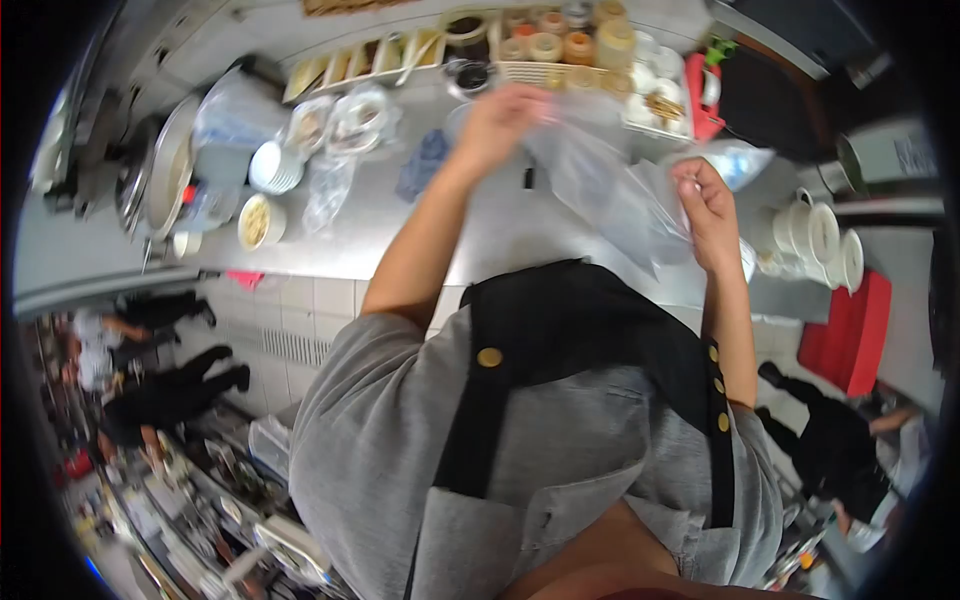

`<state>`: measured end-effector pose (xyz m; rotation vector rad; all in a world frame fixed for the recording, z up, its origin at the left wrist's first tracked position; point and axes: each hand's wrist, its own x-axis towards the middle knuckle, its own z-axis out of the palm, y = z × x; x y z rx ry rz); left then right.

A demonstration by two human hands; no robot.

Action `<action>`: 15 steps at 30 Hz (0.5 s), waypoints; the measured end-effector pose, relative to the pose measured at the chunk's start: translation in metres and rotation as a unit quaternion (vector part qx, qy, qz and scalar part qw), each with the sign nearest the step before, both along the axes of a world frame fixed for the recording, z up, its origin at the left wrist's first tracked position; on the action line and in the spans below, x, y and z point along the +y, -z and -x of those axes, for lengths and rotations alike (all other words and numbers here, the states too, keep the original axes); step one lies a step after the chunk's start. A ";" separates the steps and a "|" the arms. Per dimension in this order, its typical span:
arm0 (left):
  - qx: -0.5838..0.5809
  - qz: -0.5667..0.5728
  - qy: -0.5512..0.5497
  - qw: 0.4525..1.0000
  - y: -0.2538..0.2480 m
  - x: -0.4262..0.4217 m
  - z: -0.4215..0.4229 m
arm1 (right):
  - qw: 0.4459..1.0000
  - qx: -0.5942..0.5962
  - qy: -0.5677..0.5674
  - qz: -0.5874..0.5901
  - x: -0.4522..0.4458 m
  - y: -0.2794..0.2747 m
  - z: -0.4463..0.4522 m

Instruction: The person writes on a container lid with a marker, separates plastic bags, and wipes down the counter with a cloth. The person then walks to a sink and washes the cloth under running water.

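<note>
A clear plastic bag (600, 190) is stretched out above the steel counter (400, 240), held between my two hands. My left hand (503, 125) is closed on one end of it, its fingertips smeared by motion. At the other end, my right hand (708, 205) pinches the bag between thumb and fingers. Just beyond my right hand, a white and blue plastic packet (735, 163) lies on the counter. A crumpled blue cloth (425, 165) is left of my left forearm. Past my left hand stands a dark-filled jar (467, 38).
Along the back are a divided condiment tray (365, 62) and several sauce bottles (578, 47). Stacked white bowls (274, 167) and a food-filled tub (261, 222) stand left. White containers (806, 230) stand right, near a red bin (848, 330). Other people (835, 440) are behind me on both sides.
</note>
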<state>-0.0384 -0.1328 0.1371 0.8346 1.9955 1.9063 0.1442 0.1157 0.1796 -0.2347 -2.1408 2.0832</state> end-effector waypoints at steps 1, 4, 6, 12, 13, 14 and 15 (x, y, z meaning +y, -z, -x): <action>-0.025 -0.038 -0.103 0.994 0.020 -0.010 0.012 | 0.996 0.065 0.053 0.003 0.008 -0.003 -0.005; -0.218 -0.173 -0.298 0.913 0.057 -0.070 0.063 | 0.996 0.030 0.082 0.012 0.041 -0.010 -0.024; -0.094 -0.091 -0.297 0.946 0.087 -0.123 0.120 | 0.994 0.045 0.095 0.009 0.059 -0.016 -0.032; 0.286 0.262 -0.117 0.914 -0.071 -0.025 0.028 | 0.999 0.009 0.047 -0.014 0.057 -0.044 -0.031; 0.323 0.113 0.002 0.940 -0.105 0.019 -0.018 | 1.000 -0.018 -0.001 -0.002 0.050 -0.044 -0.024; 0.343 0.091 0.068 0.932 -0.119 0.037 -0.042 | 1.000 -0.009 -0.013 -0.003 0.042 -0.046 -0.019; 0.356 0.075 0.121 0.924 -0.126 0.050 -0.059 | 1.000 -0.008 -0.017 -0.003 0.037 -0.045 -0.015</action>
